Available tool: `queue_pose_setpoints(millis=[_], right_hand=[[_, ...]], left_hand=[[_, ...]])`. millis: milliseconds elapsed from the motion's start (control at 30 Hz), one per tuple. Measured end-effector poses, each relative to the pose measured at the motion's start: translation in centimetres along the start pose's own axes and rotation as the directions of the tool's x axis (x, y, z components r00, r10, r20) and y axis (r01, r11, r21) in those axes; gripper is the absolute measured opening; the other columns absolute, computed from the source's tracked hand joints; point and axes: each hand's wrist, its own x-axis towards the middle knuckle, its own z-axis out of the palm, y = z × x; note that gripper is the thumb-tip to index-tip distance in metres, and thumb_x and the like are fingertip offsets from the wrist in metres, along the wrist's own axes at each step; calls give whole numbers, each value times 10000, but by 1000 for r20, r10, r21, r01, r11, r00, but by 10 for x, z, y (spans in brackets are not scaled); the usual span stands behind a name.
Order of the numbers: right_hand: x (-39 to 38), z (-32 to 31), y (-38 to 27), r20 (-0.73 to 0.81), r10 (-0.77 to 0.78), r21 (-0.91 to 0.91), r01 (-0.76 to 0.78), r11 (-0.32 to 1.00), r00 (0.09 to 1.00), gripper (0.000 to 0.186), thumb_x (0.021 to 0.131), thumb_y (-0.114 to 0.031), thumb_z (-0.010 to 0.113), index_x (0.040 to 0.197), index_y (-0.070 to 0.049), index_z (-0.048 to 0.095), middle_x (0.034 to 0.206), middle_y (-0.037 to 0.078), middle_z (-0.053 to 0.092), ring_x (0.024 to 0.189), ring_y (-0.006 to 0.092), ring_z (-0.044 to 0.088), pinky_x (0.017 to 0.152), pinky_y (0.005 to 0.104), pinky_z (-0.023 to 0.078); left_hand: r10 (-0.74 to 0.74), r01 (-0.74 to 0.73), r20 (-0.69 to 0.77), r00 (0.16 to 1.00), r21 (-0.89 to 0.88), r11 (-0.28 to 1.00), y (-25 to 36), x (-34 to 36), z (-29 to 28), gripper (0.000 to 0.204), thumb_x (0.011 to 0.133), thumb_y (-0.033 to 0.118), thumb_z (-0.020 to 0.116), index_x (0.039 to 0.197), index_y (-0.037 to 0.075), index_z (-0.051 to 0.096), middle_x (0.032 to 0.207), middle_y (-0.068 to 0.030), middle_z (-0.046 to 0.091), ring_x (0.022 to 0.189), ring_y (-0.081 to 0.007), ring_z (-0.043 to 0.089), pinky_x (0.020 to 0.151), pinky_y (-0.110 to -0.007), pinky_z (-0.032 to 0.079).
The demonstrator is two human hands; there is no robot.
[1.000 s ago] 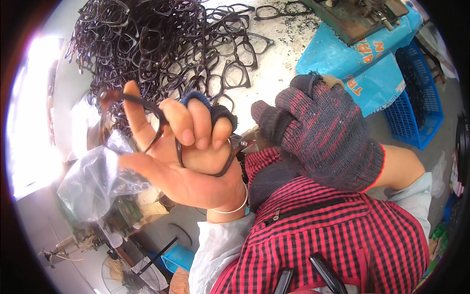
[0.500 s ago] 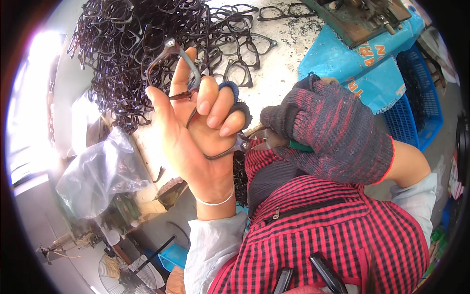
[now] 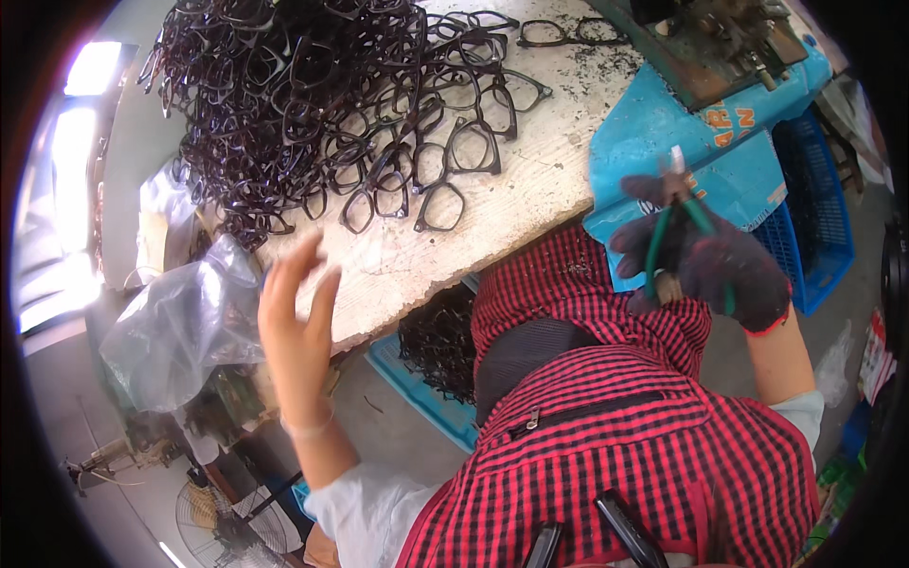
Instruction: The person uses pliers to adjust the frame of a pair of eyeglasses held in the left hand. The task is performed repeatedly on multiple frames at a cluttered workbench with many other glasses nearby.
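My left hand (image 3: 295,327), bare and blurred by motion, is raised at the front edge of the worktable (image 3: 511,208), fingers apart and nothing visible in them. A large tangled heap of dark plastic eyeglass frames (image 3: 275,95) covers the back left of the tabletop, with loose frames spreading rightward. My right hand (image 3: 734,265), in a dark knitted glove, grips green-handled pliers (image 3: 699,216), their metal jaws pointing up, over a blue printed sheet (image 3: 644,133) at the table's right.
A metal machine (image 3: 720,66) stands at the back right. A blue basket (image 3: 824,275) is right of the table; a lighter blue crate (image 3: 445,417) with dark pieces lies below it. A clear plastic bag (image 3: 161,331) hangs at left, above a fan (image 3: 218,521).
The eyeglass frames have left my left hand, which has moved left and spread its fingers. My right hand has moved away from it with the pliers, now pointing up. The view shows more tabletop.
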Motion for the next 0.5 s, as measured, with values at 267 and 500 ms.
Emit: queue_pose_setpoints(millis=[267, 500], right_hand=[[5, 28, 11, -14, 162, -463, -150, 873, 987, 717, 842, -133, 737, 1457, -25, 384, 1194, 104, 586, 1047, 177, 577, 909, 324, 498], [-23, 10, 24, -195, 90, -218, -133, 967, 977, 617, 881, -79, 678, 1438, -19, 420, 1096, 91, 616, 965, 145, 594, 856, 309, 518]], left_hand=[[152, -137, -442, 884, 66, 988, 25, 167, 117, 256, 833, 277, 750, 966, 58, 735, 970, -124, 675, 895, -293, 653, 786, -370, 510], [-31, 35, -368, 929, 4, 999, 8, 199, 113, 274, 843, 301, 721, 944, 46, 738, 943, -129, 706, 843, -269, 687, 764, -378, 528]])
